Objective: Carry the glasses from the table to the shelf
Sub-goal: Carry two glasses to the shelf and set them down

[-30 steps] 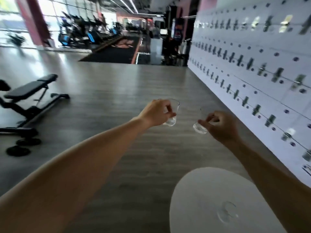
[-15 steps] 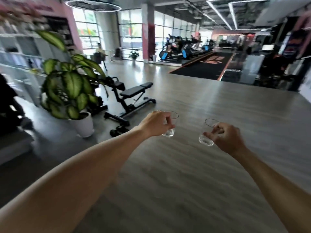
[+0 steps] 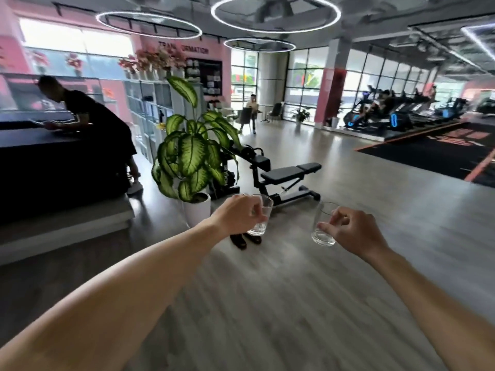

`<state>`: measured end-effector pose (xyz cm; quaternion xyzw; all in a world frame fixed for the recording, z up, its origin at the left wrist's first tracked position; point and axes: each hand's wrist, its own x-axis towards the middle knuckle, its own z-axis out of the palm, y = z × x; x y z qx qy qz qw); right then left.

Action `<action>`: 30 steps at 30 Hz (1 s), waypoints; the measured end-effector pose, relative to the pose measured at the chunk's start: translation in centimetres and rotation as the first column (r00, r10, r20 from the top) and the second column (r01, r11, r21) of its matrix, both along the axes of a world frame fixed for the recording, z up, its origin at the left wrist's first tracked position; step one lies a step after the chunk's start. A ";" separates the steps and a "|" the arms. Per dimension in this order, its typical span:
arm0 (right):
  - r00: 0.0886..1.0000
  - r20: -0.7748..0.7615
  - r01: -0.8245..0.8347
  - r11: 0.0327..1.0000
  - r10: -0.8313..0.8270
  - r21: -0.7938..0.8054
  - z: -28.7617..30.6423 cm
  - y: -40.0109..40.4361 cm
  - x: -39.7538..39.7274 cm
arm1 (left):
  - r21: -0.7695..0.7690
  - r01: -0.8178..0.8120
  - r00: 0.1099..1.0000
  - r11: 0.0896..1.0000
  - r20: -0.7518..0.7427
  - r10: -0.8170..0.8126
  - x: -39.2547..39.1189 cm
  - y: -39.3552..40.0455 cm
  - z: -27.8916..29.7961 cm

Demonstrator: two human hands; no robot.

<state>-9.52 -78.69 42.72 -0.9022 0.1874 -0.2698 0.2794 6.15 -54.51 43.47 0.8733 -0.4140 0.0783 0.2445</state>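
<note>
I hold two clear drinking glasses out in front of me over a grey wood-look floor. My left hand [image 3: 239, 214] is closed around the left glass [image 3: 261, 220], which stands upright with a little clear liquid or a thick base at the bottom. My right hand [image 3: 353, 230] grips the right glass [image 3: 322, 227] from its right side; that glass tilts slightly. The two glasses are apart, roughly a hand's width. A white shelf unit [image 3: 150, 108] stands far back at the left, behind the plant. The table is out of view.
A potted plant with large green leaves [image 3: 191, 156] stands just ahead to the left. A black weight bench [image 3: 284, 175] sits behind my hands. A dark counter [image 3: 53, 167] with a person leaning on it is at the left. Treadmills [image 3: 388, 116] line the far right.
The view has swung left: the locker wall and white round table have gone, and the plant, counter and shelf have come in. Both hands keep their glasses in the same hold.
</note>
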 end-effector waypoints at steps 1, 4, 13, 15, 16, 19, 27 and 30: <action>1.000 0.005 -0.020 1.000 0.020 -0.004 0.3 -0.5 1.6 | -0.011 -0.017 1.000 1.000 -0.002 0.017 1.1 -0.1 0.1; 0.995 0.013 -0.095 0.995 0.096 -0.014 1.0 -1.4 7.4 | -0.023 -0.092 0.996 0.996 -0.006 0.092 5.1 0.0 0.3; 0.972 0.028 -0.231 0.971 0.233 -0.057 1.3 -1.7 25.9 | -0.032 -0.211 0.977 0.977 0.015 0.212 21.0 1.1 -0.2; 0.969 0.010 -0.245 0.967 0.247 -0.068 1.5 -2.0 30.3 | -0.046 -0.220 0.975 0.974 0.009 0.221 25.0 1.0 0.0; 0.969 -0.001 -0.248 0.966 0.248 -0.071 1.6 -2.1 32.1 | -0.036 -0.222 0.975 0.974 0.006 0.222 26.8 1.0 0.2; 0.966 0.004 -0.256 0.964 0.257 -0.074 2.5 -2.7 38.2 | -0.012 -0.237 0.971 0.971 0.019 0.238 32.7 0.7 1.4; 0.936 0.025 -0.348 0.934 0.350 -0.081 4.0 -3.5 53.3 | -0.032 -0.256 0.967 0.966 -0.020 0.256 45.8 -0.5 4.2; 0.922 0.058 -0.378 0.922 0.383 -0.084 4.1 -4.2 59.7 | -0.051 -0.303 0.953 0.952 -0.017 0.302 51.2 -1.1 4.6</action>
